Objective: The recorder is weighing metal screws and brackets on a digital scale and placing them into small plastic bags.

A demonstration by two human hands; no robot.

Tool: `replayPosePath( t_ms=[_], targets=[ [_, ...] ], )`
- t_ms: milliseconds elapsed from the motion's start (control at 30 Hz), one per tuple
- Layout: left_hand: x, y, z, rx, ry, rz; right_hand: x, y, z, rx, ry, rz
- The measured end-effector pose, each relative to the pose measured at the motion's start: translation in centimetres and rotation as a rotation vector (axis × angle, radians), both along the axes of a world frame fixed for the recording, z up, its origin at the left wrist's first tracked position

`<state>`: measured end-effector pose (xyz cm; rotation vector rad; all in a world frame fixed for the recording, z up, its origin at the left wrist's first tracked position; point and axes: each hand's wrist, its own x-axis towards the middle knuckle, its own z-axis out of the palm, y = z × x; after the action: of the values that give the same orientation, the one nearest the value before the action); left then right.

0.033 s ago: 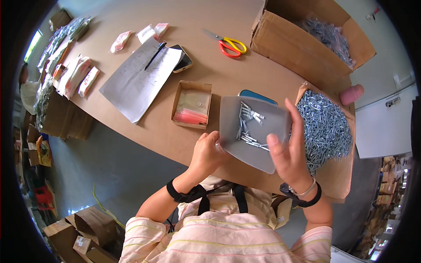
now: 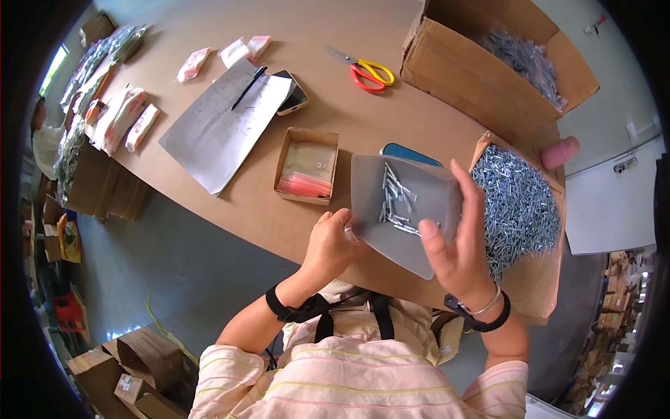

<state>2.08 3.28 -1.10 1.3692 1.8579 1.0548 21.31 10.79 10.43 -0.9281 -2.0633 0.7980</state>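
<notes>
My left hand (image 2: 329,241) is closed on the near left corner of a grey plastic tray (image 2: 366,181), held above the table's front edge. Several silver screws (image 2: 388,202) lie loose inside it, mostly along its middle. At the tray's right side, my right hand (image 2: 460,248) is spread, its thumb over the inside and the other fingers upright along the outer edge. Behind the tray shows part of a blue flat object (image 2: 412,153). Left of it stands a small open cardboard box (image 2: 281,164) with pinkish plastic pieces (image 2: 303,185) inside.
On the right, a big heap of screws (image 2: 516,209) lies by a pink cylinder (image 2: 560,152). A large carton (image 2: 460,77) holds bagged hardware. Scissors (image 2: 370,75), a paper sheet (image 2: 216,133), a pen (image 2: 248,89), a phone (image 2: 296,98) and small packets (image 2: 193,64) lie further back.
The screws have shifted and bunched differently inside the tray, and the tray's near edge has tipped slightly. My right thumb has moved a little left; my left hand keeps its grip.
</notes>
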Motion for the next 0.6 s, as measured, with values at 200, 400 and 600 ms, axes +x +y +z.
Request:
replayPosePath(
  t_ms=[200, 400, 600],
  targets=[
    [-0.1, 0.3, 0.1, -0.046, -0.029, 0.011, -1.5, -0.6, 1.6, 0.339, -0.253, 0.099],
    [0.5, 0.0, -1.2, -0.038, 0.034, -0.023, -1.7, -1.0, 1.9, 0.296, -0.265, 0.073],
    [0.3, 0.2, -0.7, 0.030, 0.028, 0.001, -2.1, -1.4, 2.6, 0.318, -0.291, 0.101]
  ],
)
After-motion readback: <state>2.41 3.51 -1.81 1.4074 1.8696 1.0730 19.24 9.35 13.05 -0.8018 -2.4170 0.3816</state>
